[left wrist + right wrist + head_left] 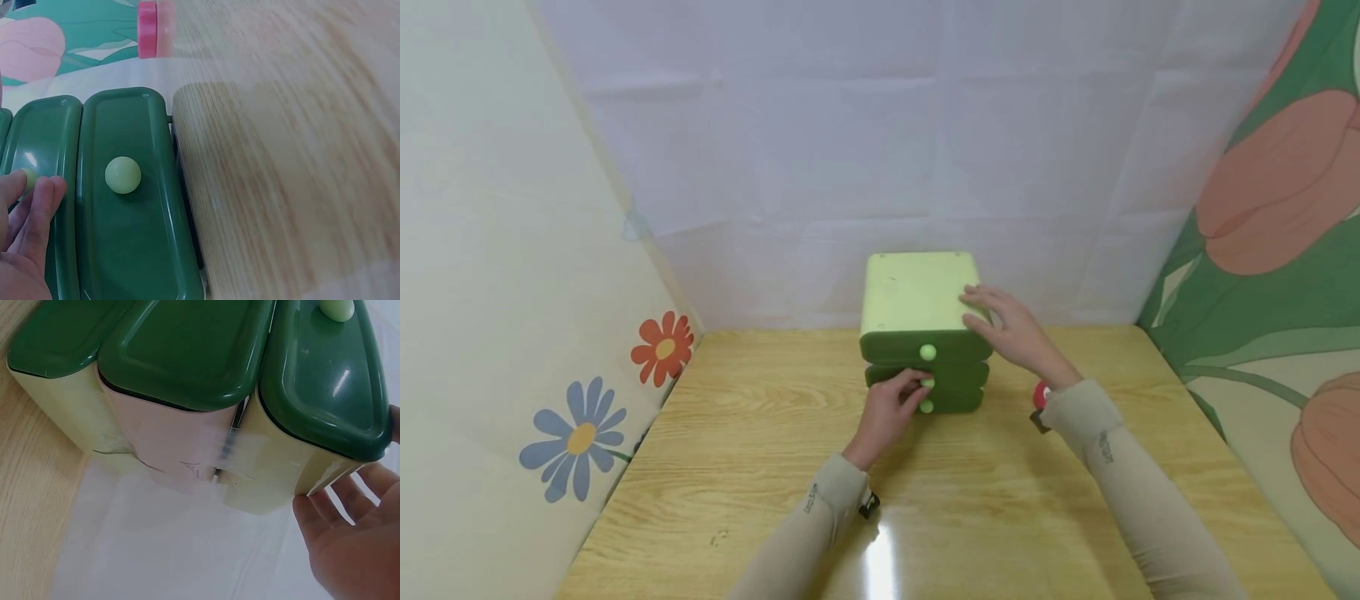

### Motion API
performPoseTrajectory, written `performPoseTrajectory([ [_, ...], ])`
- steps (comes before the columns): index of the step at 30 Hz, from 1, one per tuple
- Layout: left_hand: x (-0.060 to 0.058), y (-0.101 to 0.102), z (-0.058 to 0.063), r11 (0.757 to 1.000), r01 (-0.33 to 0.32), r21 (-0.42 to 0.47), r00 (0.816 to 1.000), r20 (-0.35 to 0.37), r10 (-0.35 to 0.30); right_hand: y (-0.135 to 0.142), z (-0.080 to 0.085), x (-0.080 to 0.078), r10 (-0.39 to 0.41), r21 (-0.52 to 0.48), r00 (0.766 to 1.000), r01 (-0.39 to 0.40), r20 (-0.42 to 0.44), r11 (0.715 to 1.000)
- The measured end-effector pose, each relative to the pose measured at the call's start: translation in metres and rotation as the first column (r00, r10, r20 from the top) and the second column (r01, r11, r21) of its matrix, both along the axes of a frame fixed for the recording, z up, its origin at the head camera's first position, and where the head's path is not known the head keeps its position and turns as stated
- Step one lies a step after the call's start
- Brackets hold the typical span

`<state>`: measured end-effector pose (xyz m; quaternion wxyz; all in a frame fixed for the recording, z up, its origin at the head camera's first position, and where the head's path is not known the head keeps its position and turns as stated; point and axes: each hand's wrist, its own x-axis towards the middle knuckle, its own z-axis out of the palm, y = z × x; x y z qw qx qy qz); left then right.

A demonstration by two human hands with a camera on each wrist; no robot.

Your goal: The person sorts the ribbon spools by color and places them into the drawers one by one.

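A small three-drawer cabinet [921, 292] with a pale green top and dark green drawer fronts stands on the table. My left hand [883, 417] is at the middle drawer, pinching its round pale green knob [30, 180] between thumb and fingers. Below it, the bottom drawer's knob [123, 175] is untouched. On the cabinet's upper right side rests my right hand [1011, 333], its fingers extended over the top edge. The right wrist view shows that hand [356, 531] against the top unit's side, beside the pink-sided middle unit [169, 440].
A wooden table [752, 433] carries the cabinet, with a white cloth wall [850, 150] close behind it. A small red-topped item [1041, 393] stands to the right, partly hidden by my right sleeve. Flower-patterned panels [1262, 250] flank the table.
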<state>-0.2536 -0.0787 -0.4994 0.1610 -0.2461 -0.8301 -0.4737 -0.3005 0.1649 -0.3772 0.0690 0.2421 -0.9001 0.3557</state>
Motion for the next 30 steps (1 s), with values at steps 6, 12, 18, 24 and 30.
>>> performPoseTrajectory([
  [6,0.000,-0.001,0.001,1.000,0.007,0.002,1.000,0.001,-0.007,0.000,0.001,0.000,0.002,-0.001,1.000,-0.002,0.003,1.000],
  [12,0.000,-0.001,0.001,1.000,0.006,0.003,1.000,0.006,-0.006,-0.001,0.001,0.001,0.006,-0.007,1.000,-0.006,0.007,1.000],
  [18,0.001,-0.002,-0.002,1.000,0.004,0.014,1.000,0.011,-0.004,-0.002,0.002,0.002,0.008,-0.008,1.000,-0.008,0.009,1.000],
  [24,0.009,-0.009,-0.001,0.997,0.070,-0.022,0.997,0.025,-0.070,-0.001,0.000,0.002,0.008,-0.006,1.000,-0.008,0.013,1.000],
  [30,0.016,-0.016,-0.004,0.987,0.120,-0.110,0.993,0.031,-0.117,0.000,0.002,0.001,-0.004,-0.004,1.000,0.004,0.017,1.000],
])
